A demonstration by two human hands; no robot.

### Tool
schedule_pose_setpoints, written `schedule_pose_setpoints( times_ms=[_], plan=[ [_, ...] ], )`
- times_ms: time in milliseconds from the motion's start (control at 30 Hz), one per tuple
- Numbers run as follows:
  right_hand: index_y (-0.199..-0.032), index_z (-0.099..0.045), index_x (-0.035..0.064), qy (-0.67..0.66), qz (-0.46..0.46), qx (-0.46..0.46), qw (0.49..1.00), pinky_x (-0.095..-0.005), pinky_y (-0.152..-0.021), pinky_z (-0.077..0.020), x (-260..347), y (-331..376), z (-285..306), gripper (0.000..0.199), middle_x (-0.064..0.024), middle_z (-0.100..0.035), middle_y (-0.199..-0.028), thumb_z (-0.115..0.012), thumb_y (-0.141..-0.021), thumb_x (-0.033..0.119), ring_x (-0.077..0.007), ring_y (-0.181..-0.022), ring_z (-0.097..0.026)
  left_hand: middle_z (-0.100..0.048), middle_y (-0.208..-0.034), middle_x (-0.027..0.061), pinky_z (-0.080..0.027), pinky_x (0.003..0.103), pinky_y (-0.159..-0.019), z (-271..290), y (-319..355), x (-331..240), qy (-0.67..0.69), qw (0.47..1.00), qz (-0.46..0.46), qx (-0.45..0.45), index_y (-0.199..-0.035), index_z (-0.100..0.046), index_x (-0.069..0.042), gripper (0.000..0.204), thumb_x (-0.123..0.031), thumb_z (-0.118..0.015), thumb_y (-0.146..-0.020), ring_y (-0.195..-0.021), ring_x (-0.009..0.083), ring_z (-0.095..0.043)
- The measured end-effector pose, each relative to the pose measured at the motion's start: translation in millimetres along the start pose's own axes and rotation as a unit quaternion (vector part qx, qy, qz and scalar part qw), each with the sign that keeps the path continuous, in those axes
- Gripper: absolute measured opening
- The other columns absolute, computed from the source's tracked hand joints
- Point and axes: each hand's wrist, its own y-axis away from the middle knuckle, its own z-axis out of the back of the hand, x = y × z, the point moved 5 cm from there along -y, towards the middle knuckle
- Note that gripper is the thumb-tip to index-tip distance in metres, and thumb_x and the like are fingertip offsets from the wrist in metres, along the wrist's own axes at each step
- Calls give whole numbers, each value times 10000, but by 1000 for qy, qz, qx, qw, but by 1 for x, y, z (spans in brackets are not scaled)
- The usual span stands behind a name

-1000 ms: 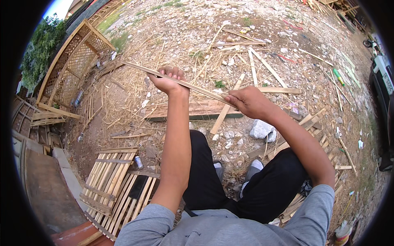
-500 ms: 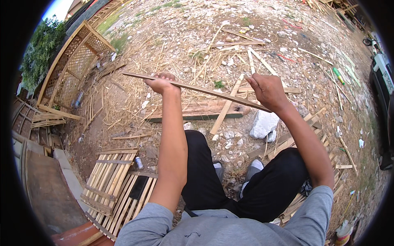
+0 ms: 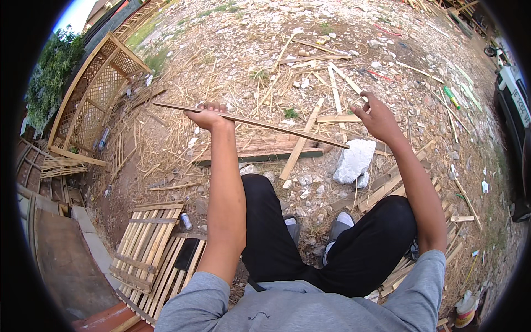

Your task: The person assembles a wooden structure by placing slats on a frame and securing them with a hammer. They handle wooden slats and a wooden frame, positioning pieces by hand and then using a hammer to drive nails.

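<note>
Lattice panel [image 3: 91,83] of thin wooden strips leans at the far left, beside green foliage [image 3: 50,72]. Below it, near the left knee, flat slatted wooden panels [image 3: 146,246] lie on the dirt, a small can [image 3: 186,221] just beside them.

Left hand [image 3: 207,115]: raised at arm's length, fingers curled shut around a long thin wooden strip [image 3: 251,123]. Grip sits near the strip's left end; a short length sticks out to the left of the fist. The strip runs rightward and slightly down, held in the air above the ground, and ends in a free tip over the white stone.

Centre ground: a dark plank [image 3: 260,152] lies roughly crosswise ahead of the knees, with a paler batten [image 3: 301,141] resting slantwise over it. Person is seated, black trousers, grey shoes [image 3: 340,224] among gravel and straw.

White stone block [image 3: 354,160] sits just right of the plank, below the strip's free end.

Right hand [image 3: 379,116]: open, fingers spread wide, holding nothing, apart from the strip and a little beyond its right tip.

Right side: scattered wooden offcuts [image 3: 398,182] under the right leg, a green bottle [image 3: 452,97] well apart on the gravel, and part of a white vehicle [image 3: 511,94] at the edge.
</note>
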Motion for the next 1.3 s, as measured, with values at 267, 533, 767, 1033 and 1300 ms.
schedule_pose_setpoints(
  times_ms=[267,533,767,1033,1300],
  plan=[
    [-975,-600,5,-116,145,258,948,-364,-718,-465,31,6,-58,476,-123,-608,-796,-458,-975,459,-228,-745,-579,-273,-515,-44,-184,219,-354,-12,19,-5,45,999,10,30,-684,-306,-172,490,-604,-311,-916,-387,77,-237],
    [-1068,-619,-33,-135,78,344,926,-404,-909,-431,33,7,-82,662,-210,-637,-1035,-336,-963,557,-342,-1029,-592,-272,-488,-28,-194,205,-352,-32,55,-33,111,974,-81,180,-653,-340,-168,604,-713,-254,-900,-388,77,-254],
    [-1042,-571,-27,-214,73,237,945,-376,-853,-412,17,5,-77,470,-190,-606,-969,-401,-972,407,-290,-899,-566,-375,-587,-23,-331,244,-457,-46,70,-33,35,967,-85,236,-779,-389,-166,444,-580,-459,-921,-484,85,-372],
    [-1217,-561,30,-136,57,90,985,-412,-882,-490,-24,-21,-18,639,-226,-592,-1167,-578,-850,554,-329,-1061,-594,-296,-617,-23,-277,262,-482,-32,41,-24,7,987,-57,153,-764,-325,-128,307,-347,-366,-974,-523,96,-286],
    [-952,-624,14,-145,-225,-57,962,-393,-757,-489,-198,185,-148,243,-153,-651,-847,-623,-792,197,-312,-829,-636,-367,-706,5,-333,263,-593,-45,34,24,-154,935,-206,243,-884,-410,-78,203,-255,-453,-974,-632,105,-350]
  ],
)
